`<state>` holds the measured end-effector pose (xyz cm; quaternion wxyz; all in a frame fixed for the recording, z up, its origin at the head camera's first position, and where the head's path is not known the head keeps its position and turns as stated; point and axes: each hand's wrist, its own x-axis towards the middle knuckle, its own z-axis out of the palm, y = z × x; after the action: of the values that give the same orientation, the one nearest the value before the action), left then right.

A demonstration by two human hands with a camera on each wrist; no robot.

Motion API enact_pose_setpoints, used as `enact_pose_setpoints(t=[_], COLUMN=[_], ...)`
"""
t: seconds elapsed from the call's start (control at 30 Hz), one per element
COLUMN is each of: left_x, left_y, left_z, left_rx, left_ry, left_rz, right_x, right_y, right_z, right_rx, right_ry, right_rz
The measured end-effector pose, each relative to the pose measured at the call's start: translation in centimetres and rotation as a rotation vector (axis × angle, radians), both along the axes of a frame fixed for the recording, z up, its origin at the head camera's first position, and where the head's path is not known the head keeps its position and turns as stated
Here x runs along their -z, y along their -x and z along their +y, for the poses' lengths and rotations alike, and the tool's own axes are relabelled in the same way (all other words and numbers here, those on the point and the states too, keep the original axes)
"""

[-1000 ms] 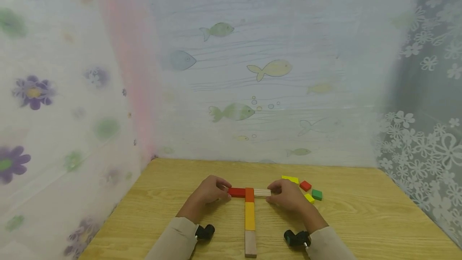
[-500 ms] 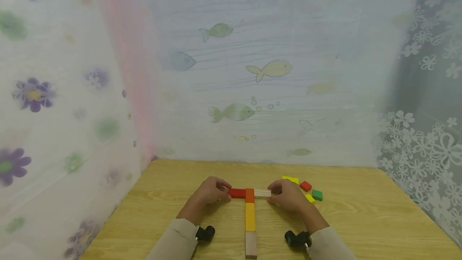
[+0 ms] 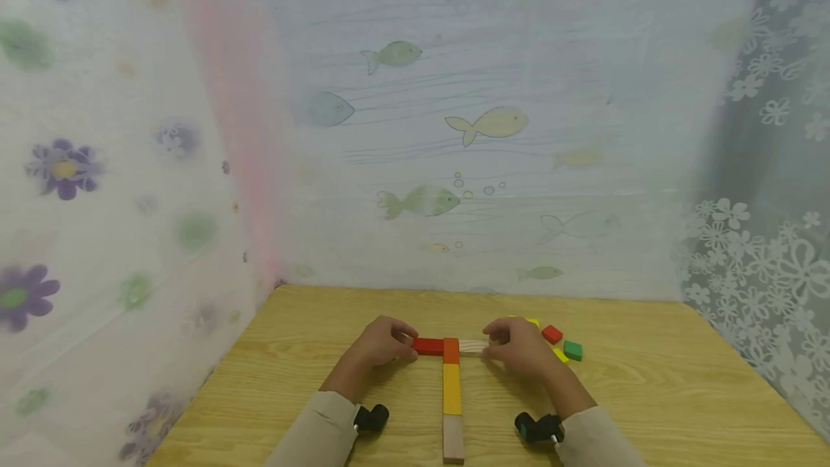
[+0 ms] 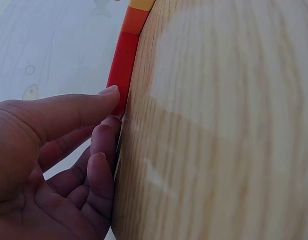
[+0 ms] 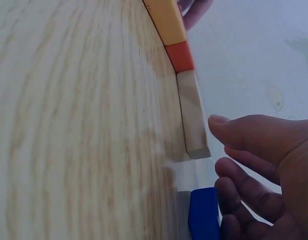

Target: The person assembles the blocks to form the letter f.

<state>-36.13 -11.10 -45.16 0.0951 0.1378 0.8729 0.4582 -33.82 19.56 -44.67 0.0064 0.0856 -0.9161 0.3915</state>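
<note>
My left hand (image 3: 384, 343) pinches the outer end of a red block (image 3: 429, 347), with the thumb on its near side in the left wrist view. My right hand (image 5: 266, 170) is at the outer end of a pale wood block (image 5: 193, 117); a gap shows between thumb and block in the right wrist view. Between these two blocks lies an orange block (image 3: 450, 351). From it a yellow block (image 3: 452, 389) and another plain wood block (image 3: 453, 438) run toward me, forming a T. A blue block (image 5: 204, 214) lies by the right fingertips, hidden in the head view.
Past my right hand lie loose blocks: red (image 3: 552, 334), green (image 3: 573, 350) and yellow (image 3: 560, 357), with more yellow (image 3: 533, 322) behind the hand. The wood-grain table (image 3: 324, 316) meets a fish-patterned sheet (image 3: 480, 236) at its back edge.
My right hand has loosened from the pale wood block and shifted slightly to the right. The left hand stays on the red block, and the T of blocks keeps its shape.
</note>
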Motion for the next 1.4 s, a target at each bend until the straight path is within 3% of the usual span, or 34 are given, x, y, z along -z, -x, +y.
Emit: enact_pose_setpoints(t=[0.57, 0.8, 1.0, 1.4], left_x=[0.1, 0.1, 0.1, 0.0], left_y=[0.1, 0.1, 0.1, 0.1], left_z=[0.1, 0.1, 0.2, 0.2], left_rx=[-0.013, -0.02, -0.03, -0.037], left_ry=[0.013, 0.027, 0.031, 0.027], left_rz=[0.014, 0.021, 0.016, 0.017], right_x=[-0.5, -0.6, -1.1, -1.4], right_y=[0.3, -0.3, -0.7, -1.3], right_z=[2.2, 3.6, 4.5, 4.9], right_rx=[0.009, 0.05, 0.101, 0.142], right_ry=[-0.034, -0.182, -0.304, -0.393], right_rz=[0.062, 0.075, -0.004, -0.024])
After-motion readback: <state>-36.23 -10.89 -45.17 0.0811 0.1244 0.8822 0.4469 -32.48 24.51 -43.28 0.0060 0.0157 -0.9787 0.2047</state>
